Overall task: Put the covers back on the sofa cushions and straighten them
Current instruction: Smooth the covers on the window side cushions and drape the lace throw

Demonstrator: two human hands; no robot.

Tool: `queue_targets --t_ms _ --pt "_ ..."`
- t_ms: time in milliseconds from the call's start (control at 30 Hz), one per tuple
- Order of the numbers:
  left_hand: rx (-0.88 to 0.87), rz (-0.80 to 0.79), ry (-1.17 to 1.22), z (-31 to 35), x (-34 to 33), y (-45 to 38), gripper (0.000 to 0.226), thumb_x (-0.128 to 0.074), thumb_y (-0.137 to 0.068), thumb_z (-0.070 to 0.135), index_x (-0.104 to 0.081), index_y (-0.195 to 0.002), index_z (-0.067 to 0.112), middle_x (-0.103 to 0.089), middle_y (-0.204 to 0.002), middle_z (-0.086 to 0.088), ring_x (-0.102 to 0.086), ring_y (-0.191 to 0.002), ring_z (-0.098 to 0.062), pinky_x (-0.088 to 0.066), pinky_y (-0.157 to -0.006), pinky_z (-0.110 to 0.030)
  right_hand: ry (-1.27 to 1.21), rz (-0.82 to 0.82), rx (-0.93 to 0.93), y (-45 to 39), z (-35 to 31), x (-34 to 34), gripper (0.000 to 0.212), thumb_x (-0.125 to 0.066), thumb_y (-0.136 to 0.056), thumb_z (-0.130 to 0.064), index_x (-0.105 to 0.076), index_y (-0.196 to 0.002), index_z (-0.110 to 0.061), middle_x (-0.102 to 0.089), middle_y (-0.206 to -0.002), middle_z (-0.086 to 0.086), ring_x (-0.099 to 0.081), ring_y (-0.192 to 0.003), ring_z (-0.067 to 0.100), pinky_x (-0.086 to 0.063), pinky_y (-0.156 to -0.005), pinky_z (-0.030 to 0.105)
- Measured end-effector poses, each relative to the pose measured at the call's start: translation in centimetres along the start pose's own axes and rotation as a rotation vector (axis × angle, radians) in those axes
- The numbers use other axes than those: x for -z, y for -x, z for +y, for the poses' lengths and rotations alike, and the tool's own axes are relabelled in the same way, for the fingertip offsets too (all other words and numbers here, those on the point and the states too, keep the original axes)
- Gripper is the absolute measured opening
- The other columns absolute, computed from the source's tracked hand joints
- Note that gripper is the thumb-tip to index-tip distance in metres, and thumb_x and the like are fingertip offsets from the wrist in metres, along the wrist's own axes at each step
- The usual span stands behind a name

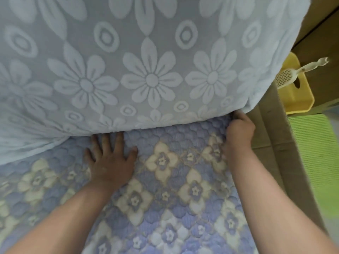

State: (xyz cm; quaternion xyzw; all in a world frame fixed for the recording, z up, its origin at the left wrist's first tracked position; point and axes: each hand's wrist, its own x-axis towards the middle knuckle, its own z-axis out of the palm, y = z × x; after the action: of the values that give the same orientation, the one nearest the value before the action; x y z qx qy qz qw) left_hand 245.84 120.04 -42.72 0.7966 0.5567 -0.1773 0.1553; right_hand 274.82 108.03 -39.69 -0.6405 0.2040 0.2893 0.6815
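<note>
— So, what is under the hands?

— A quilted seat cover (183,180), purple-blue with cream flowers. The left hand (110,162) lies flat on it, fingers straight and spread, holding nothing. Its fingertips almost touch the lower edge of the back cushion (146,61), just above them.

— And the back cushion?

— It wears a pale blue cover with raised daisies and fills everything above both hands. To the left of the left hand, its fabric bunches and sags down onto the seat.

— What does the right hand do?

— The right hand (238,131) is at the corner where the seat cover meets the back cushion. Its fingers are curled in toward the seam, but they are hidden, so I cannot tell if they pinch the fabric or only push it.

— What is beside the sofa?

— To the right of the right hand stands brown cardboard (275,143). Further right is a light green ribbed mat (315,162). Above that hand, to the right, sits a yellow plastic holder (297,96) with a white slotted scoop (289,77) in it.
</note>
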Motion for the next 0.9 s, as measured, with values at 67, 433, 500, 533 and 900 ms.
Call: queue_targets --t_ms 67,433,500,533,900 --pt "-0.016 0.01 0.019 -0.2 0.5 0.1 0.077 -0.019 -0.093 0.071 0.015 -0.155 0.039 0.015 -0.166 -0.003 0.016 -0.151 -0.032 0.002 -0.12 -0.057 -0.161 0.049 0.026 3.3 0.4 1.7 0.036 -0.047 -0.093 0.001 -0.065 -0.123 -0.009 -0.067 -0.121 0.013 -0.067 -0.108 0.023 -0.055 -0.094 0.037" --pt "-0.044 -0.05 0.079 -1.4 1.2 -0.7 0.085 -0.021 -0.08 0.083 0.01 -0.152 0.051 0.013 -0.165 0.004 0.015 -0.151 -0.025 0.001 -0.121 -0.054 -0.39 -0.299 -0.116 -0.3 -3.6 -2.4 0.043 -0.044 -0.094 -0.025 -0.066 -0.129 -0.017 -0.068 -0.126 0.009 -0.059 -0.123 0.034 -0.044 -0.106 0.051" --pt "-0.054 -0.027 0.118 -1.6 1.2 -0.4 0.088 -0.021 -0.074 0.082 0.005 -0.152 0.052 0.01 -0.166 0.005 0.012 -0.151 -0.024 0.0 -0.121 -0.053 -0.43 -0.3 -0.133 0.0 -3.2 -1.7 0.041 -0.043 -0.097 -0.027 -0.065 -0.13 -0.016 -0.068 -0.126 0.011 -0.058 -0.125 0.034 -0.045 -0.106 0.051" --pt "-0.059 -0.018 0.133 -1.5 1.3 -0.4 0.088 -0.022 -0.074 0.083 0.004 -0.152 0.052 0.01 -0.165 0.005 0.012 -0.151 -0.024 0.0 -0.122 -0.053 -0.42 -0.318 -0.155 -0.3 -3.7 -2.0 0.042 -0.041 -0.098 -0.031 -0.065 -0.13 -0.017 -0.067 -0.127 0.011 -0.058 -0.124 0.035 -0.045 -0.105 0.052" --pt "-0.241 -0.175 0.286 -4.3 3.1 -0.6 0.084 -0.047 -0.09 0.061 -0.001 -0.157 0.042 0.013 -0.166 0.003 0.014 -0.153 -0.025 0.002 -0.123 -0.051 0.241 -0.335 0.134 15.7 12.7 -7.3 0.026 -0.045 -0.098 -0.015 -0.067 -0.11 -0.017 -0.068 -0.114 -0.003 -0.06 -0.116 0.018 -0.04 -0.11 0.031"
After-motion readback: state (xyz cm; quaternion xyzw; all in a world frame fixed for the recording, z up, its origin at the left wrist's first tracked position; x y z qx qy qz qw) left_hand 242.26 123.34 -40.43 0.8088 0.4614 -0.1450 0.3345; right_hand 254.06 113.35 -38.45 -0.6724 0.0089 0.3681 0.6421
